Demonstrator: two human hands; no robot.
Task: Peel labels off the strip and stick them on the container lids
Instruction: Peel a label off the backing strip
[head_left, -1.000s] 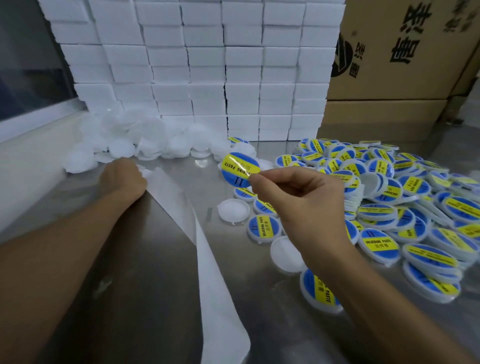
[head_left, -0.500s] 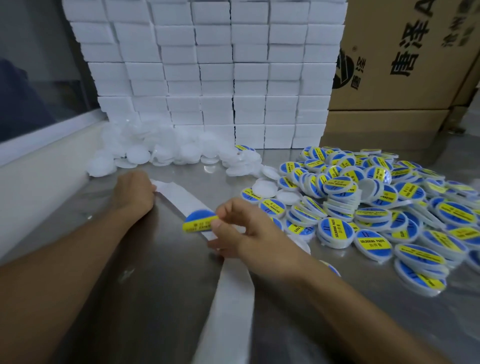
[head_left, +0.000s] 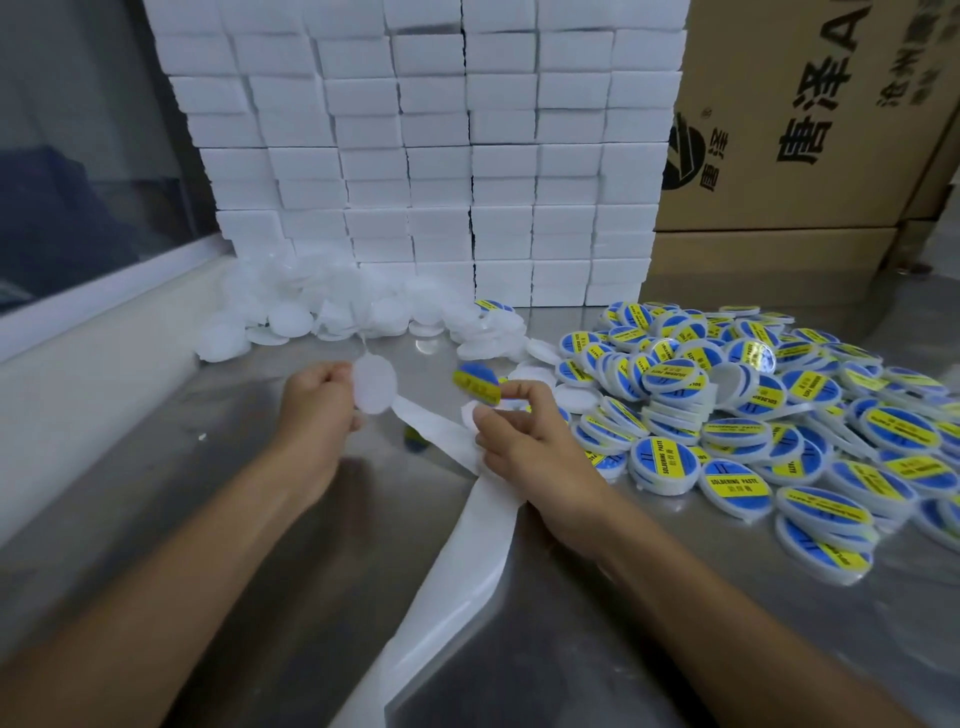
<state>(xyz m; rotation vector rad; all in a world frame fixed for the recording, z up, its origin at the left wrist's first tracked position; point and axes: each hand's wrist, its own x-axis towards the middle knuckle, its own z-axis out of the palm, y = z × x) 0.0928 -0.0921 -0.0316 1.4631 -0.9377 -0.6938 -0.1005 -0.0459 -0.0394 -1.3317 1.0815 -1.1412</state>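
Label about to meet lid. The left hand (head_left: 317, 400) gripped a blank white lid (head_left: 375, 384) above the desk (head_left: 270, 519); the right hand (head_left: 524, 436) pinched a peeled blue-and-yellow label (head_left: 477, 383) (blurred) beside it. Best practice, judged: centre the label, lay one edge first, smooth outward.

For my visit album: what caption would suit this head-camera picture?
Left hand holds a blank white lid while right hand brings a peeled blue-and-yellow label toward it.
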